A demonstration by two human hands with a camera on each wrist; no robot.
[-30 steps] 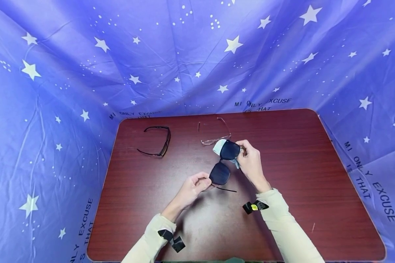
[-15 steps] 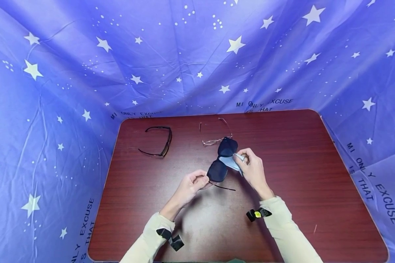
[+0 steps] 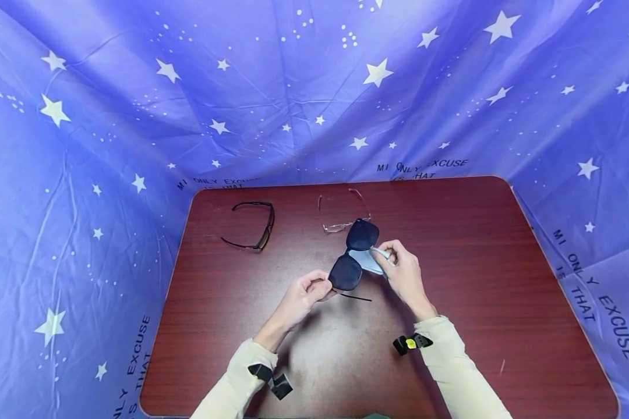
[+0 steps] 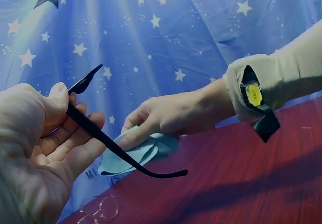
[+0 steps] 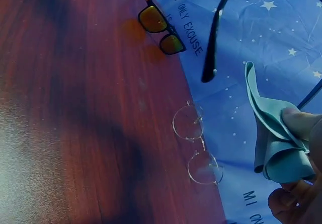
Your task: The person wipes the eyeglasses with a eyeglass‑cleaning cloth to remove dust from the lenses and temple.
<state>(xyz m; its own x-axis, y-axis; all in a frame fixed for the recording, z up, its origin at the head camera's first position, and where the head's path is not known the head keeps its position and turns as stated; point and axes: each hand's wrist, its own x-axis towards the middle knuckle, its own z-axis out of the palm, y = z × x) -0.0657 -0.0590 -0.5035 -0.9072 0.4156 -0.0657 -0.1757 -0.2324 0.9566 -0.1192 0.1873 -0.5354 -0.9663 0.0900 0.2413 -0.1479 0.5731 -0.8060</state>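
Observation:
Dark-lensed sunglasses (image 3: 345,273) are held up over the table, tilted, by my left hand (image 3: 302,297), whose thumb and fingers pinch the frame at its near end. One black temple arm (image 4: 115,148) sticks out past the fingers in the left wrist view. My right hand (image 3: 405,272) pinches a folded pale blue cloth (image 3: 367,261) beside the lenses. In the head view part of the cloth lies behind the sunglasses; whether it touches them I cannot tell. The right wrist view shows the cloth (image 5: 279,133) bunched between thumb and fingers.
Thin wire-rimmed eyeglasses (image 3: 335,228) lie on the red-brown table (image 3: 477,262) just beyond the sunglasses. Black-framed glasses (image 3: 264,233) with amber-tinted lenses rest at the back left. A blue star-patterned curtain (image 3: 293,87) hangs behind and at both sides.
The right hand has moved down and toward me with the cloth, off the far lens. The sunglasses shifted slightly left. Little differs over the last half second.

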